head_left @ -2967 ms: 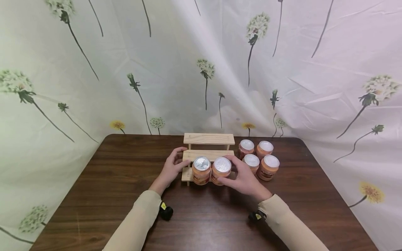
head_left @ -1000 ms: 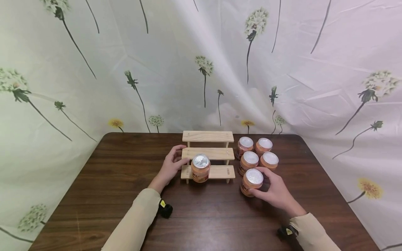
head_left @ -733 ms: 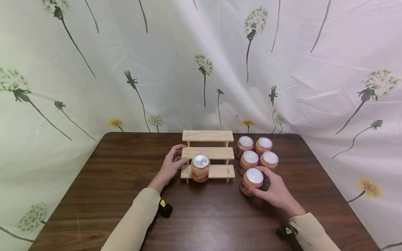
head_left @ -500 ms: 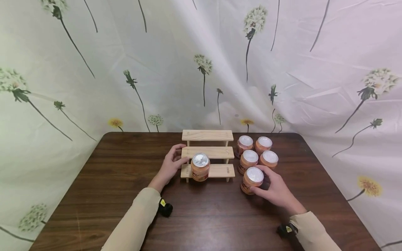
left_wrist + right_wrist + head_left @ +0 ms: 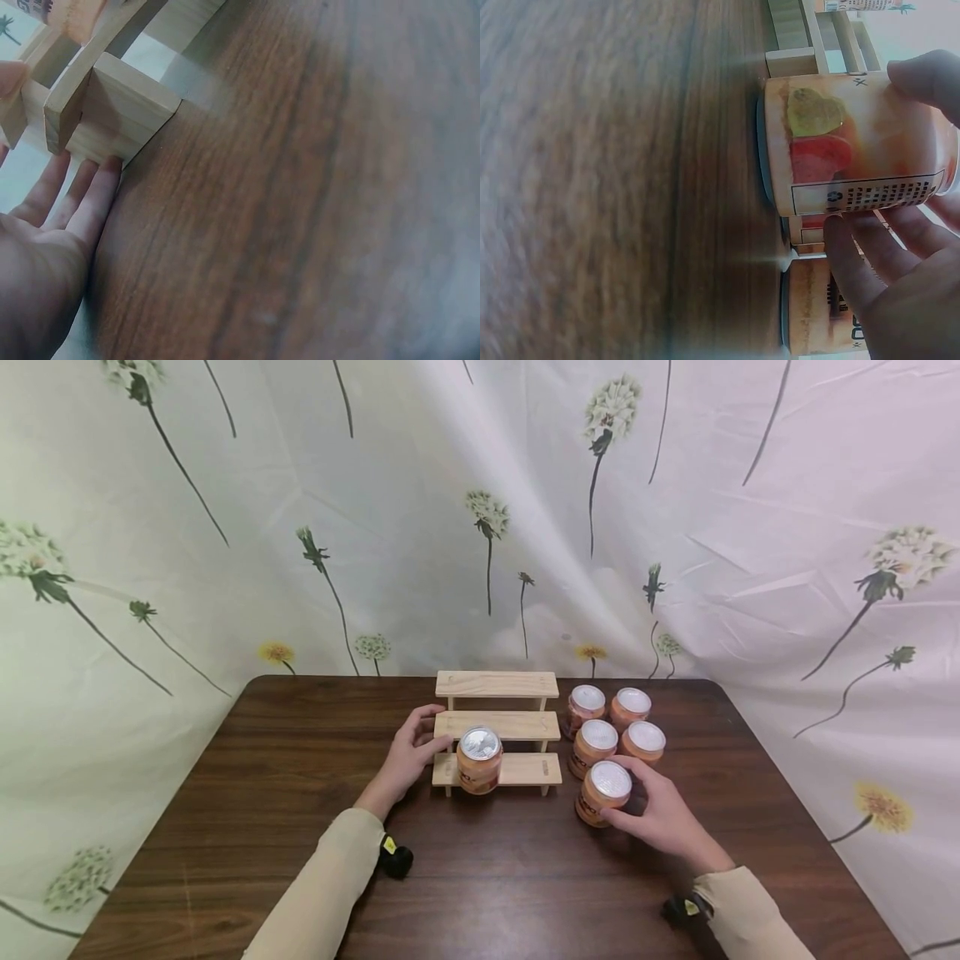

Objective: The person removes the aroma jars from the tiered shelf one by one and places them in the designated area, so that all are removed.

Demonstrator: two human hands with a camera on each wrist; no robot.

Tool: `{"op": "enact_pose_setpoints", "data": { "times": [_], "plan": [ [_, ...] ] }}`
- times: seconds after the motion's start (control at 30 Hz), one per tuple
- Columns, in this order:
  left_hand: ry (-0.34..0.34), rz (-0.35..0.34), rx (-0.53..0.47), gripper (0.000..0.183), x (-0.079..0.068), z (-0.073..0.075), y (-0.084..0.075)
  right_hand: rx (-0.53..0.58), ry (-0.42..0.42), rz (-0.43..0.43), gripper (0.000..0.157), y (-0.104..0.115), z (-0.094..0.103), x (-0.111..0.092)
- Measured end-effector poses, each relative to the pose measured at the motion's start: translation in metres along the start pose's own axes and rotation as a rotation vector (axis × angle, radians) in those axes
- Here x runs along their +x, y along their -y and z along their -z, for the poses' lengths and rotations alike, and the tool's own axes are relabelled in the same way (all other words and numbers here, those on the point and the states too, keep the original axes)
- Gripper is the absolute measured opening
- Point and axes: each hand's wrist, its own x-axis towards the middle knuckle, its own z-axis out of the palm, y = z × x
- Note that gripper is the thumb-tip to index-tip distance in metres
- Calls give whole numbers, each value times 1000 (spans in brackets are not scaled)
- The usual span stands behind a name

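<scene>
A stepped wooden rack (image 5: 517, 724) with three boards stands on the table. My left hand (image 5: 408, 752) holds its left end, thumb and index finger at the middle board; in the left wrist view other fingertips touch the side leg (image 5: 112, 135). One orange-labelled jar (image 5: 480, 768) with a silver lid sits upright on the bottom board, left of its middle. To the right of the rack, my right hand (image 5: 663, 810) grips a similar jar (image 5: 602, 793), thumb in front and fingers behind. Whether that jar's base touches the table cannot be told.
Several more silver-lidded jars (image 5: 597, 747) stand in two rows behind the right hand, beside the rack. The dark wooden table (image 5: 480, 893) ends at a flower-printed curtain (image 5: 405, 568) behind.
Three seconds ago my right hand was at a second jar on the bottom board. That jar is now off the rack to the right, still in my hand. My left hand stays at the rack.
</scene>
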Motion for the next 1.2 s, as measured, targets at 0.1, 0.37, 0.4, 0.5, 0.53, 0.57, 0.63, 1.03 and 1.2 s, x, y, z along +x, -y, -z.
{"op": "enact_pose_setpoints", "data": {
  "times": [0.1, 0.37, 0.4, 0.5, 0.53, 0.57, 0.63, 1.03, 1.2],
  "plan": [
    [0, 5, 2, 57, -1, -1, 0, -4, 2, 1, 73, -1, 1, -1],
    [-1, 4, -2, 57, -1, -1, -1, 75, -35, 62, 73, 5, 10, 0],
    [0, 7, -3, 57, -1, -1, -1, 82, -47, 81, 72, 7, 12, 1],
    [-2, 13, -3, 57, -2, 0, -2, 59, -89, 136, 72, 15, 18, 4],
    [-3, 13, -3, 57, -2, 0, -2, 49, -105, 153, 72, 18, 20, 6],
    [-3, 12, -4, 57, -1, 0, -2, 35, -120, 169, 73, 23, 21, 7],
    [-3, 9, -2, 57, 0, 0, -2, 5, -149, 201, 74, 31, 22, 12],
    [-1, 21, 10, 56, -1, 0, -3, 0, -106, 290, 81, 79, -6, 46],
    [-5, 25, 1, 54, -1, -1, -3, -28, -31, 309, 79, 91, -27, 61]
  ]
}}
